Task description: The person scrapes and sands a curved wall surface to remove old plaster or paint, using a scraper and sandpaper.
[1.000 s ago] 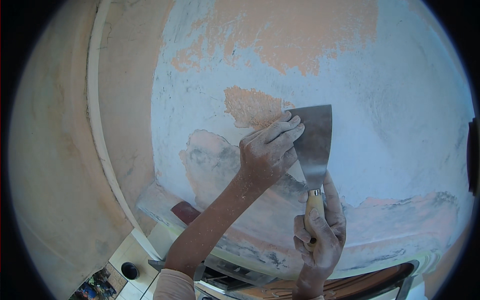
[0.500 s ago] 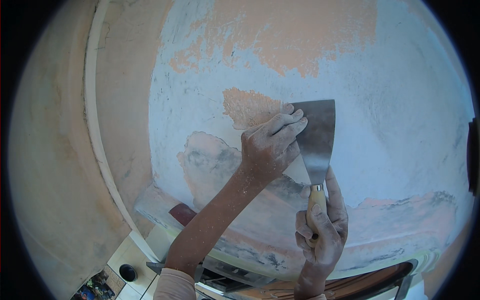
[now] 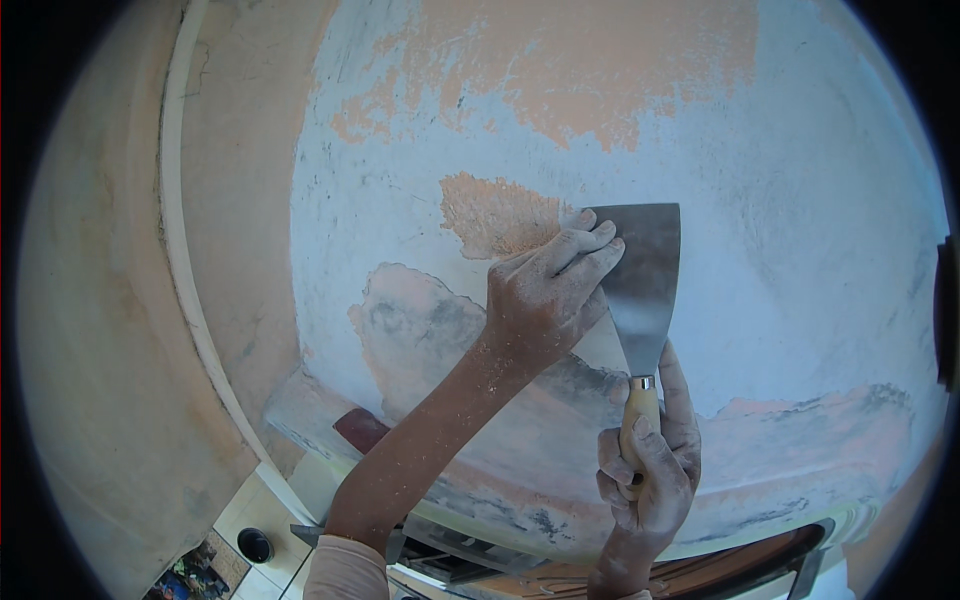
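A wide metal scraper (image 3: 648,270) with a pale wooden handle stands upright against the patchy wall. My right hand (image 3: 655,465) is closed around its handle, with the index finger stretched up beside the base of the blade. Dusty white fingers of my left hand (image 3: 550,285) close over the blade's left edge near its top corner; the thumb is hidden. Left of these fingertips is a rough bare peach patch (image 3: 495,215) in the pale coating. Below it lies a grey and pink patch (image 3: 410,310), partly covered by my left forearm.
A dark red object (image 3: 360,430) sits on the ledge beside my left forearm. At lower left, a black round container (image 3: 255,545) stands on pale tiles. A curved brown-and-black shape (image 3: 730,570) lies below the ledge. A white strip (image 3: 178,200) runs down the left wall.
The scraper and both hands have shifted slightly to the right, and the handle a little downward. Both hands keep their hold.
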Demonstrator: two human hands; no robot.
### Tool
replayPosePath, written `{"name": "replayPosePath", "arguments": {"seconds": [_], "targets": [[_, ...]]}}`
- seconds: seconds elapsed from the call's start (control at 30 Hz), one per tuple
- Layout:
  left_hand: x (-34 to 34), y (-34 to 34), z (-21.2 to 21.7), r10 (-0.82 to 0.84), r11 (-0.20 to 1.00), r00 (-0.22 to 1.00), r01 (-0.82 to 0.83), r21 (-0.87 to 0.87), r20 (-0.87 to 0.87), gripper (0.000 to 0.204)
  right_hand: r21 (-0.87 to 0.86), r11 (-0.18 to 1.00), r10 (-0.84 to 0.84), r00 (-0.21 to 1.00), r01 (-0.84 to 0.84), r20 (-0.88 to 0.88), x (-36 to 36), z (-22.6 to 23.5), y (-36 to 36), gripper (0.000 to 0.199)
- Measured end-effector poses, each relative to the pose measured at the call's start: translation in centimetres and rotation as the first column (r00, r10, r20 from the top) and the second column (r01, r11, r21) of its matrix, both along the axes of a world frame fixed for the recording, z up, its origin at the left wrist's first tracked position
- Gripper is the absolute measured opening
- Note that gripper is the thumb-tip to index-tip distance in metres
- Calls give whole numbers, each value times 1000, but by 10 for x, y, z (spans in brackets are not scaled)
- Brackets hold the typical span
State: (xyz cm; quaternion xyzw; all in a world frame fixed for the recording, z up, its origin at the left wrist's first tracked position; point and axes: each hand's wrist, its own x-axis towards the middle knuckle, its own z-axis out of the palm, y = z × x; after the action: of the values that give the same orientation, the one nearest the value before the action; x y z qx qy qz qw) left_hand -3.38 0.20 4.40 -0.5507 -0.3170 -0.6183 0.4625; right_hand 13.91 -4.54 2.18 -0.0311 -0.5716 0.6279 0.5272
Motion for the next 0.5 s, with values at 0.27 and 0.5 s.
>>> {"name": "replayPosePath", "arguments": {"seconds": [0.27,0.5], "targets": [[4,-4,1,2,999,999,0,-46,33,33,8,1000,14,1000,-15,17,4,5,0,65],[9,-1,-1,-50,998,996,52,-26,78,32,81,996,-53,997,49,50,8,5,1,63]]}}
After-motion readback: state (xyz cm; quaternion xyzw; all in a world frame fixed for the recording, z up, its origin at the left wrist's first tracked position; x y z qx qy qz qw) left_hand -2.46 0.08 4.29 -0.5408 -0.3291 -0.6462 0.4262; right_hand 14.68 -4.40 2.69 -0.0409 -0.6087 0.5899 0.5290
